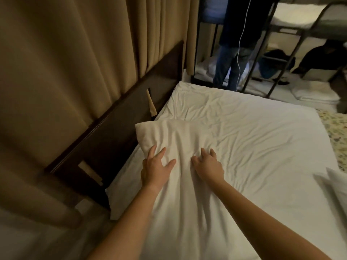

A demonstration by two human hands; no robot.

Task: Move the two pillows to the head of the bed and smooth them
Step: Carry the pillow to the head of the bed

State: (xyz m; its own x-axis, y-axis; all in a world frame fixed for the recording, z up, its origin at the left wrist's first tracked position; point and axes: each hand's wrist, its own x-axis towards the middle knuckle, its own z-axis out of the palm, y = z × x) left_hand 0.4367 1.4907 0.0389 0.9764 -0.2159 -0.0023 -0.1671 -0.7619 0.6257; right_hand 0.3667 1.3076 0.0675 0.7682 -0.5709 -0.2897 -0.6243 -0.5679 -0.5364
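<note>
Two bare forearms reach in from the near edge. The left hand [157, 167] lies flat on the soft white rectangular pillow [178, 139], fingers spread and straight, pressing the cloth. The right hand [208, 165] rests just beside it on the same pillow, also open, fingers a little bent with their tips on the fabric — neither grips anything. The pillow lies on the left side of the white-sheeted bed [262, 137], its long left edge running along the dark wooden headboard [116, 132]. At the right edge a white padded corner [336, 186] shows; whether it is the second pillow I cannot tell. Beige pleated curtains [65, 62] hang behind the headboard. Far off — past the wrinkled sheet — stand a dark metal bunk bed frame [293, 53] and a person in blue jeans [225, 68].
</note>
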